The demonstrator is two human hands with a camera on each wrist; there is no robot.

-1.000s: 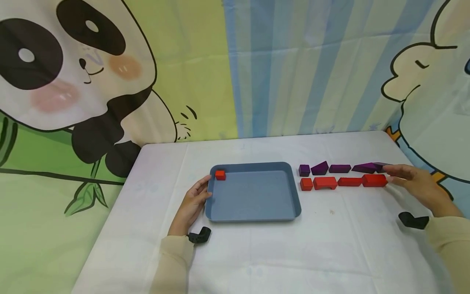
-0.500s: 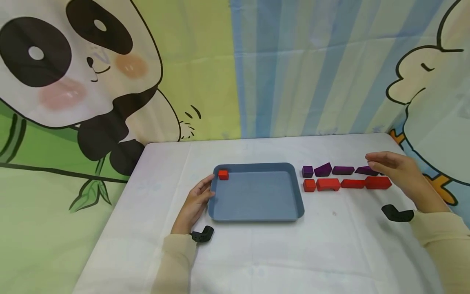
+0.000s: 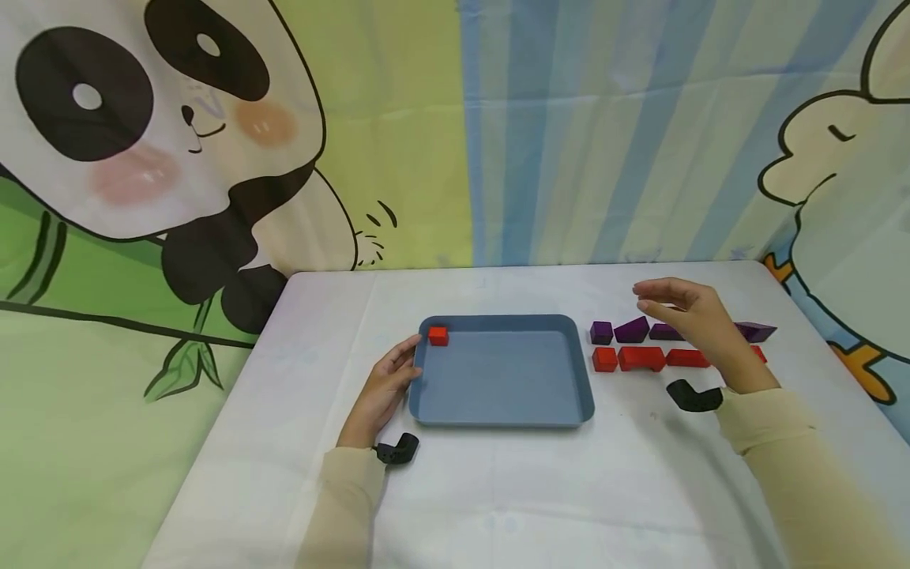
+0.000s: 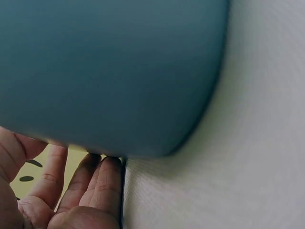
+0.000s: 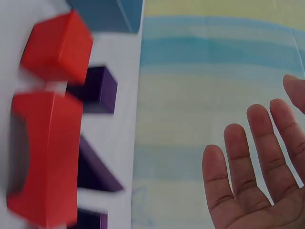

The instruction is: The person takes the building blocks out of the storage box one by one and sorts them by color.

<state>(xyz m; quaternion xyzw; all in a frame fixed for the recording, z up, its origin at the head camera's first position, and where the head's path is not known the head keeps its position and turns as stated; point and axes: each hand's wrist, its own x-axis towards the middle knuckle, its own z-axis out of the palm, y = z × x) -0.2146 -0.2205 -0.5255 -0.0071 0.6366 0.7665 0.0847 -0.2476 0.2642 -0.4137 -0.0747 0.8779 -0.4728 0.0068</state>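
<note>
A blue-grey tray (image 3: 505,379) lies on the table with a small red cube (image 3: 438,336) in its back left corner. My left hand (image 3: 382,389) touches the tray's left side; the left wrist view shows its fingers (image 4: 107,183) stretched up against the outer wall. Right of the tray are two rows of blocks. Purple cube (image 3: 601,333) and purple wedge (image 3: 632,329) begin the back row; red cube (image 3: 605,359) and red arch block (image 3: 642,358) begin the front one. Above these rows hovers my right hand (image 3: 690,314), empty, its fingers extended in the right wrist view.
A white cloth (image 3: 498,490) covers the table. Behind it hangs a printed curtain (image 3: 398,134) with a panda and stripes. The right forearm partly covers the rows' right end, where a purple block (image 3: 757,332) shows. Each wrist carries a black mount (image 3: 695,397).
My right hand has moved left from the far right end of the rows and risen over them. The left hand stays at the tray. The whole view has shifted slightly.
</note>
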